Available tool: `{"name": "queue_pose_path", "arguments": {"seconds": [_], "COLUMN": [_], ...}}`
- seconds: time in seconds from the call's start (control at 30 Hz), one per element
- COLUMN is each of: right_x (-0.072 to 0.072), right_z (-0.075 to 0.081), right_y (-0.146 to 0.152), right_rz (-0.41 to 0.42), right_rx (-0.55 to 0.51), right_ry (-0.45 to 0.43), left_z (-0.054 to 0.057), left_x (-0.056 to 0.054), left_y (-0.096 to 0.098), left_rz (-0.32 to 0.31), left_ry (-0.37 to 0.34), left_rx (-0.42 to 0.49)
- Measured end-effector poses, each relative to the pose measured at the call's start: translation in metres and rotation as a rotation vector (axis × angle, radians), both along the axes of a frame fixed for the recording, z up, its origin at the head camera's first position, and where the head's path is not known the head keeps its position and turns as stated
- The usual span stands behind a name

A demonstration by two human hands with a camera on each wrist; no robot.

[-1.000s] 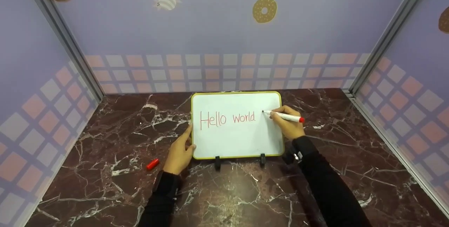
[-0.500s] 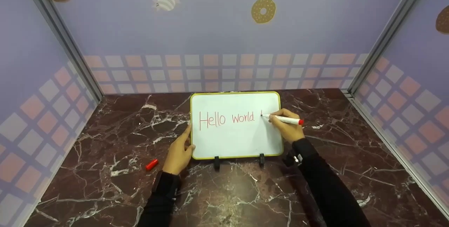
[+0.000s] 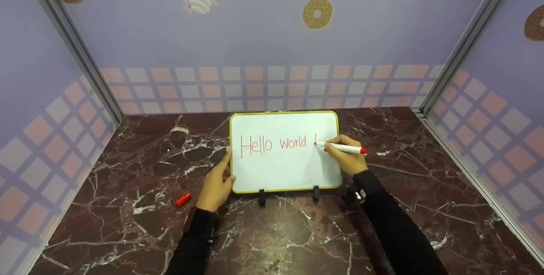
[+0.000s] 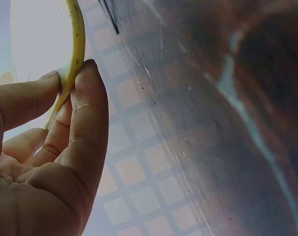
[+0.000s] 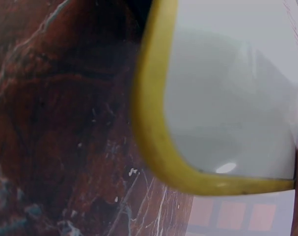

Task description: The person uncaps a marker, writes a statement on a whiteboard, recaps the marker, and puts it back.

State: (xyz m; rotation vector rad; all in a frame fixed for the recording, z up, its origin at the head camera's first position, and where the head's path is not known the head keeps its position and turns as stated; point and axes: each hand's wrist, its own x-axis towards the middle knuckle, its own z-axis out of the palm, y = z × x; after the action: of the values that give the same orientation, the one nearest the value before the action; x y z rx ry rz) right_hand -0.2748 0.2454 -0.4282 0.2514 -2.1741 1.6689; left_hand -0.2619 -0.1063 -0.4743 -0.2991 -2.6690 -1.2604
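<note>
A yellow-framed whiteboard (image 3: 280, 168) leans upright on a stand with two black feet, and red handwriting on it reads "Hello world" followed by a stroke. My right hand (image 3: 349, 158) pinches a white marker (image 3: 346, 148) with a red end, its tip touching the board at the bottom of that stroke. My left hand (image 3: 216, 186) holds the board's left edge. In the left wrist view, thumb and fingers pinch the yellow frame (image 4: 78, 42) from both sides. Only a sliver of the right hand shows in the right wrist view, beside the board's yellow corner (image 5: 153, 132).
A red marker cap (image 3: 183, 199) lies on the dark marbled table (image 3: 280, 241), left of the left hand. The stand's black feet (image 3: 262, 197) stick out in front of the board. Purple walls with a checked border (image 3: 272, 81) enclose the table at the back and sides.
My right hand has moved the marker tip downward, leaving a short red vertical stroke right of "world". My left hand keeps its hold on the board's edge. The whole view has shifted slightly.
</note>
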Motion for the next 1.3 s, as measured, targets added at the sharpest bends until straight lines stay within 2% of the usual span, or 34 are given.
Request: {"name": "queue_pose_path", "arguments": {"seconds": [0.63,0.87,1.3], "right_x": [0.0024,0.0041,0.0045], "right_z": [-0.0067,-0.0075,-0.0052], "right_y": [0.0009,0.0006,-0.0016], "right_rz": [0.016,0.029,0.005], "right_rx": [-0.032,-0.032,-0.006], "right_ry": [0.013,0.014,-0.006], "left_z": [0.0004,-0.0002,0.0016], "left_x": [0.0020,0.0011,0.0015], "left_y": [-0.0002,-0.0003,0.0000], "left_rz": [-0.003,-0.001,-0.009], "left_ry": [-0.023,-0.010,0.000], "left_rx": [0.009,0.005,0.013]}}
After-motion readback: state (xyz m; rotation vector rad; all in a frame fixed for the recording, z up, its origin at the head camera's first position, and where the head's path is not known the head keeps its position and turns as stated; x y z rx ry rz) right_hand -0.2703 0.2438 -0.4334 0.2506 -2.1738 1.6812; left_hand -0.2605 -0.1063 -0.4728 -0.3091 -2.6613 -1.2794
